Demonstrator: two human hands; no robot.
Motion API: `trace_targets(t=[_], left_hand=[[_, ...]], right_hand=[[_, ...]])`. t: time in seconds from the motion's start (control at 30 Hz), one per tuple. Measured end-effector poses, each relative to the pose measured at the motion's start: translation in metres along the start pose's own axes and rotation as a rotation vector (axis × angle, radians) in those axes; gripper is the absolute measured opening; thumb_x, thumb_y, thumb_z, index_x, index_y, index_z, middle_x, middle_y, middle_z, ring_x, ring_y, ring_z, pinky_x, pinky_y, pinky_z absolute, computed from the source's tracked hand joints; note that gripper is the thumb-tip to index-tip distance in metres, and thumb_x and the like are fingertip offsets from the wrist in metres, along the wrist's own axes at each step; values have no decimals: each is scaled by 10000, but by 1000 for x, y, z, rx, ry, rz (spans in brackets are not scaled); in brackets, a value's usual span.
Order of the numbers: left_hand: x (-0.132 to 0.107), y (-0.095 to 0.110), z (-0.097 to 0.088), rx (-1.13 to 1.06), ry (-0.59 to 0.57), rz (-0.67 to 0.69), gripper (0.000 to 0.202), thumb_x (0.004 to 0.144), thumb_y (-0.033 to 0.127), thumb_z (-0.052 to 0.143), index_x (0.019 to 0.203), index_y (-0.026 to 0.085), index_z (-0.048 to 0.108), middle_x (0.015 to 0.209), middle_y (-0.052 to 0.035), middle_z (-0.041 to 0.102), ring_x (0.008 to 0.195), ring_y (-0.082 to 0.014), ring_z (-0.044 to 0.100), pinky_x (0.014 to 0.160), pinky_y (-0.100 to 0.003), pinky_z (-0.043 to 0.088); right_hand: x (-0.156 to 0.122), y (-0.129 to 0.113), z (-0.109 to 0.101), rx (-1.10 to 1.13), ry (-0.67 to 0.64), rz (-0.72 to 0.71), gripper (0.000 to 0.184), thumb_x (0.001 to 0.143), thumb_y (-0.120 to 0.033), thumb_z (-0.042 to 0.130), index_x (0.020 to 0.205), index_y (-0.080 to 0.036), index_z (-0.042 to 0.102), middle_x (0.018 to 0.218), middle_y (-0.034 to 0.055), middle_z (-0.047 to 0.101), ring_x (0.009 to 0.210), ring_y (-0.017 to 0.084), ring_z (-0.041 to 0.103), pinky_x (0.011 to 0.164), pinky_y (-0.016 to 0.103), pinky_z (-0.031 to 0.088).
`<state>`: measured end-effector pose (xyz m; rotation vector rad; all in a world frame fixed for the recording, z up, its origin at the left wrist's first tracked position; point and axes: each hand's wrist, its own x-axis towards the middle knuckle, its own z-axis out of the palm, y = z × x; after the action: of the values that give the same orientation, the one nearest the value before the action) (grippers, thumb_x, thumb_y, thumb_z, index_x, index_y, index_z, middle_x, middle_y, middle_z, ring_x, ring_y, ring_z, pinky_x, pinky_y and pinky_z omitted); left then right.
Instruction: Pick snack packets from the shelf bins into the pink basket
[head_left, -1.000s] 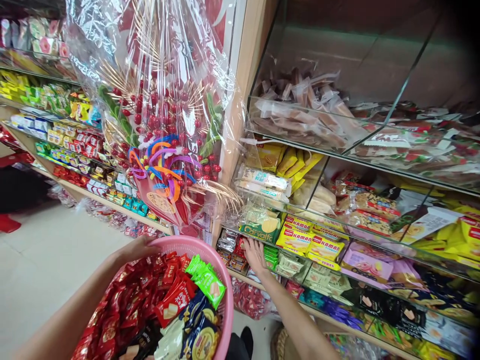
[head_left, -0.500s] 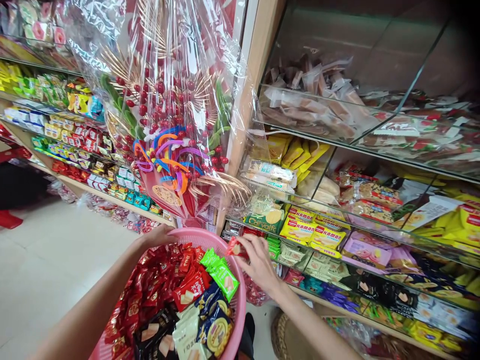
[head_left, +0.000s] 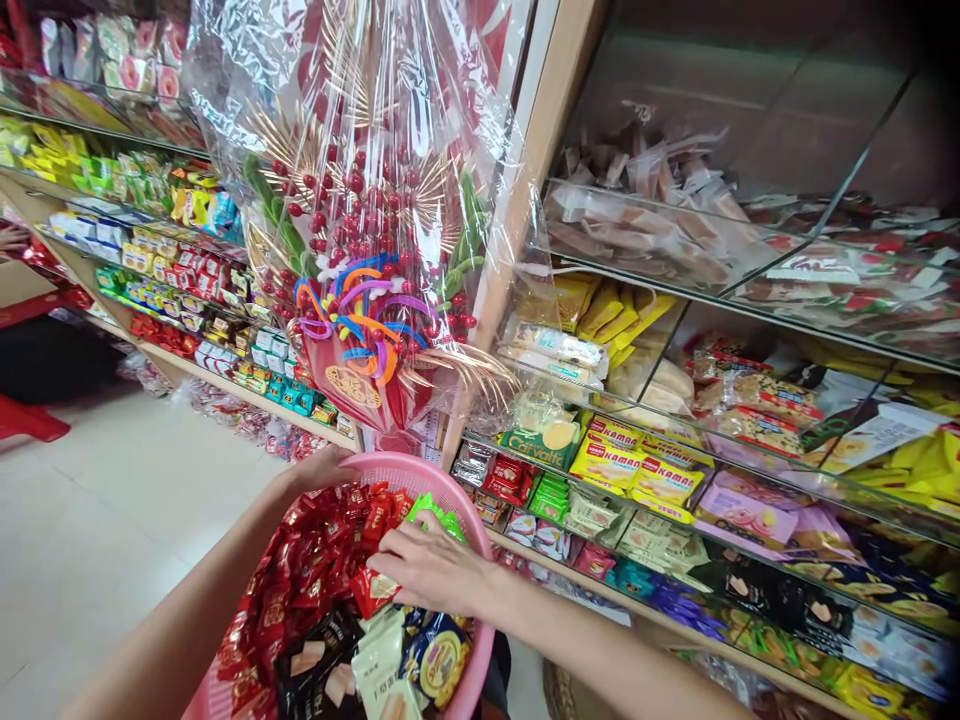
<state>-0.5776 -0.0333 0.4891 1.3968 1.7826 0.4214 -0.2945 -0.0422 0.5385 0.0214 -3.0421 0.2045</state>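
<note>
Partly, the right hand (head_left: 439, 572) hides the green packets (head_left: 450, 523).

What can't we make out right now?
Head view:
What the right hand grips, if anything: its fingers hide it.
Left hand: most fingers hidden behind it and the pink basket.
Basket's near end: cut off by bottom edge.
Print on left-shelf sweets: too small.
</note>
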Motion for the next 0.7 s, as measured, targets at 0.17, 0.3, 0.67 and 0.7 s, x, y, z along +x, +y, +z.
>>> trace_targets(t=[0.17, 0.3, 0.67, 0.7], left_hand=[[-4, 0, -1, -19, -4, -4, 353, 580, 467, 575, 711, 139, 589, 566, 26, 515, 570, -148, 483, 549, -236, 365], [-2, 2, 1, -3, 3, 4, 346, 579, 475, 569, 678, 144, 575, 556, 29, 493, 559, -139, 465, 543, -234, 349], [0, 17, 2, 19, -3, 9, 349, 558, 489, 565, 652, 154, 551, 539, 32, 476, 533, -118, 421, 513, -227, 313], [1, 17, 3, 19, -2, 7, 350, 555, 486, 564, 661, 152, 557, 542, 31, 481, 534, -118, 424, 514, -226, 315]], right_hand=[[5, -3, 6, -23, -2, -18, 278, 844, -300, 552, 1087, -179, 496, 1007, 31, 563, 913, 176, 480, 815, 346, 348], [5, -2, 10, 0, -34, -20, 312, 836, -394, 560, 1072, -194, 522, 990, 32, 564, 919, 175, 475, 806, 330, 347], [17, -16, 1, 100, 10, -52, 301, 876, -436, 468, 1051, -204, 548, 1041, 24, 587, 959, 177, 481, 872, 380, 331], [23, -20, 1, 116, -7, -85, 324, 864, -452, 479, 1068, -207, 539, 1049, 24, 591, 965, 182, 484, 871, 386, 338]])
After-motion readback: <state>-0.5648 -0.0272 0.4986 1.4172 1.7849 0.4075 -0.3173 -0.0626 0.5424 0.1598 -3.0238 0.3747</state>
